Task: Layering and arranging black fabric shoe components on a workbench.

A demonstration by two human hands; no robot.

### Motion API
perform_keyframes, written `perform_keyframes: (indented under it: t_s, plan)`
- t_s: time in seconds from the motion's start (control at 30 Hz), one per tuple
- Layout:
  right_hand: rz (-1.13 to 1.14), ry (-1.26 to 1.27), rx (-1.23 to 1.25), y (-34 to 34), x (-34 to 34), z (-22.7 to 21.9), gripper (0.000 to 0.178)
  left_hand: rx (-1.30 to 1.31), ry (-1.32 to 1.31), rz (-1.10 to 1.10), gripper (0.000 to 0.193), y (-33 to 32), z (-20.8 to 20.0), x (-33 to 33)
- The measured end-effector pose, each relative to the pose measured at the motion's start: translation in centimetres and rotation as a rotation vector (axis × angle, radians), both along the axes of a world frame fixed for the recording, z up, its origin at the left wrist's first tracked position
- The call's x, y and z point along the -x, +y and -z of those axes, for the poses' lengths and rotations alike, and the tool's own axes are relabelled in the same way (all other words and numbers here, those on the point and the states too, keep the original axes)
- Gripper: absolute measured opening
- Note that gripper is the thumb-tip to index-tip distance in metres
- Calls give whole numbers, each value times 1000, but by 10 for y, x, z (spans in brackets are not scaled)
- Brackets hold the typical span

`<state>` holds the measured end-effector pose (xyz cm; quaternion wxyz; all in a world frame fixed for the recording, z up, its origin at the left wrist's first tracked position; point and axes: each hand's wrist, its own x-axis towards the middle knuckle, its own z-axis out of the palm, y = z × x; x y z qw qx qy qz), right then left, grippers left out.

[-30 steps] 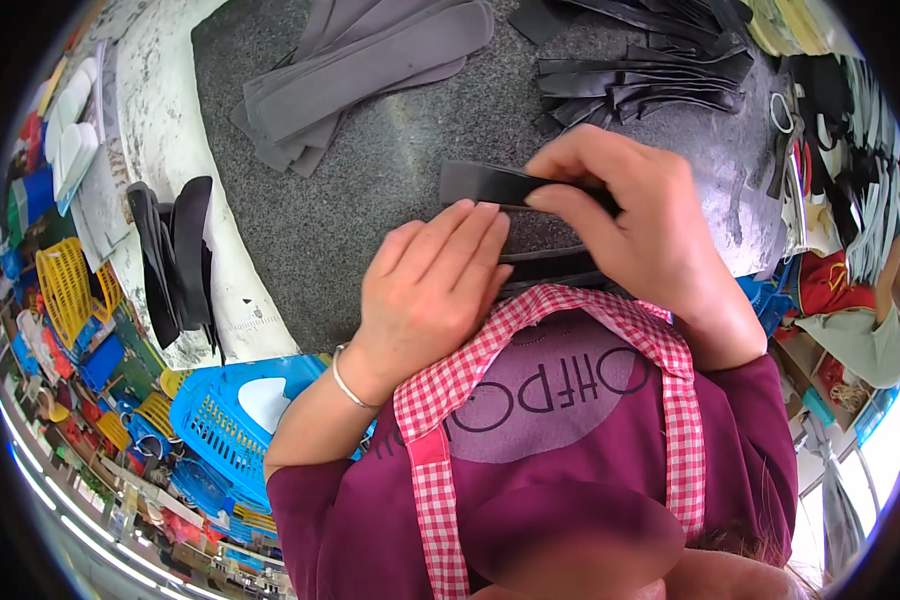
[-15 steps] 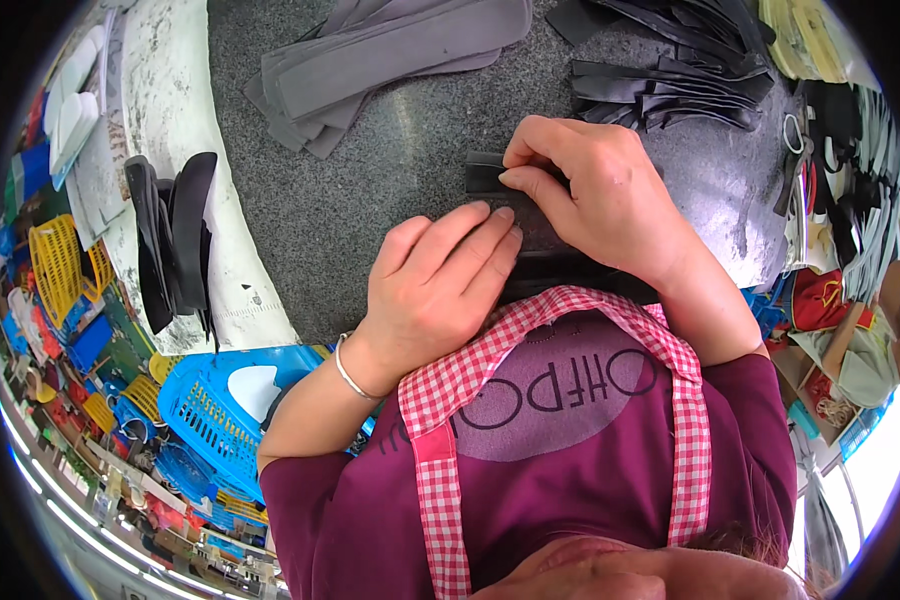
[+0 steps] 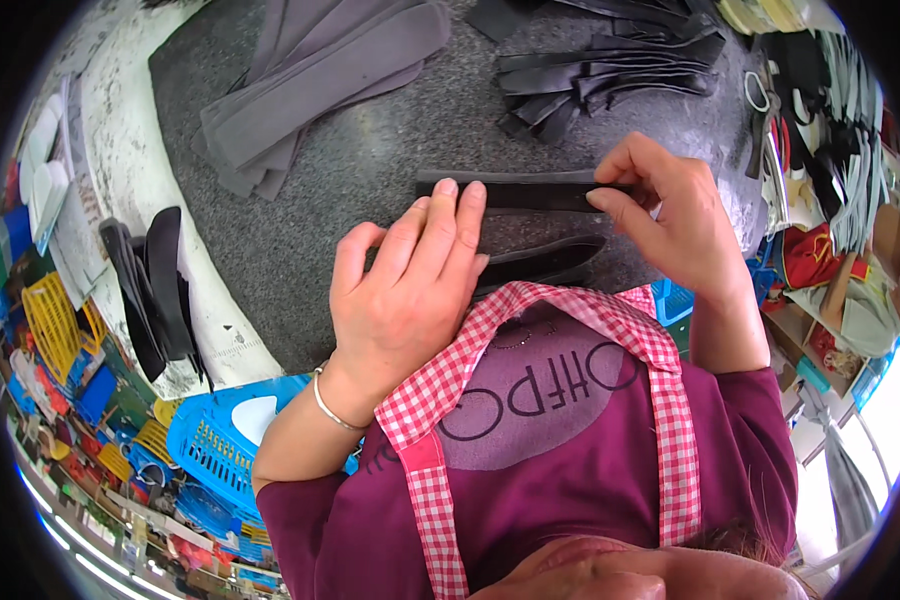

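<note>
A narrow black strip (image 3: 540, 195) with a grey upper edge lies stretched crosswise on the dark speckled tabletop. At its left part, the fingertips of my left hand (image 3: 405, 275) press down, the fingers extended. Thumb and forefinger of my right hand (image 3: 670, 205) pinch the strip's right end. Closer to my body, another black strip (image 3: 550, 260) rests on the table, partly hidden behind my left hand and the apron. Beyond my hands are a fanned stack of grey strips (image 3: 330, 90) and a loose pile of black strips (image 3: 610, 75).
Several black pieces (image 3: 155, 295) sit on the white sheet (image 3: 240, 345) at the left. Below that edge is a blue basket (image 3: 210, 450). At the right edge are scissors (image 3: 757, 95) and hanging pale strips (image 3: 850, 90).
My right hand has moved right, and the black strip now shows at full length between my hands. The fingers of my left hand have come onto its left part. The view has shifted too.
</note>
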<state>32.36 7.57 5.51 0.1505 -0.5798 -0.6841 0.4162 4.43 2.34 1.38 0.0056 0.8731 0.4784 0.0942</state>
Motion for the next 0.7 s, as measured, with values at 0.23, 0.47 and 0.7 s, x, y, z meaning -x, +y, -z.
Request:
perform_keyframes:
  t_s: [0.23,0.47,0.7]
  plan:
    - [54,-6,5,-3,-10,11,18,-18,41,13,63,5,0,-4]
    - [-117,-226,-94,10,-7,12,16,132,-38,58,65,11,-11,0]
    - [-453,-7,-84,-4,3,8,11,115,-357,7,37,46,-25,53]
